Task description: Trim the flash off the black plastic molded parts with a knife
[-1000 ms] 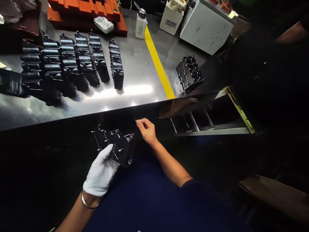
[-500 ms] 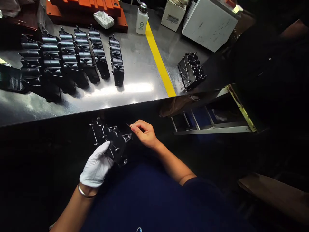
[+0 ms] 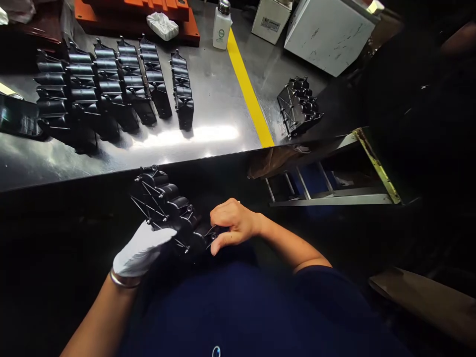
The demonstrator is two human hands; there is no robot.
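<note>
My left hand (image 3: 140,250), in a white glove, grips a black ribbed plastic part (image 3: 163,203) from below, in front of my lap and below the steel table's (image 3: 219,116) front edge. My bare right hand (image 3: 231,224) is curled at the part's right end, its fingers pinched around a thin tool I cannot make out, thumb tip touching the part. A similar black part (image 3: 299,105) lies alone on the table right of the yellow stripe (image 3: 249,94).
Several rows of black parts (image 3: 111,91) stand on the table's left. At the back are orange trays (image 3: 137,15), a white cloth (image 3: 162,26), a white dispenser bottle (image 3: 221,29) and white boxes (image 3: 327,29). A metal frame (image 3: 334,183) hangs under the table's right end.
My right hand dropped from beside the part down onto its right end. My left hand tilted the part so its ribbed side faces up and drew it closer.
</note>
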